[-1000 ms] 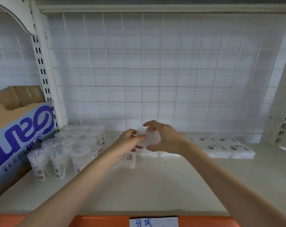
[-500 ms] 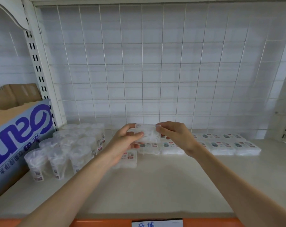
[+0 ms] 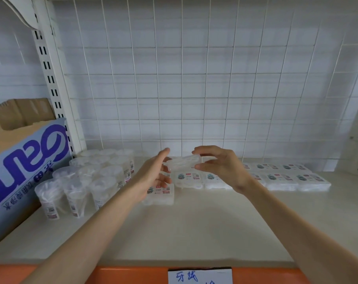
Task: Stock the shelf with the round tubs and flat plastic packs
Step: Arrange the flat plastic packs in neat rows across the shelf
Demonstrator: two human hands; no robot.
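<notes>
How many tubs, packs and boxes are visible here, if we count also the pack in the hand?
Tubs: 12
Packs: 10, including the held pack in the right hand; the hand may hide more
Box: 1
Total: 23

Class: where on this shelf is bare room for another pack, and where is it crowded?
Bare shelf runs across the front, between the orange edge and the round tubs and flat packs. The right end past the last pack is bare too. Crowded: tubs packed beside the blue box at left, packs lining the back.
</notes>
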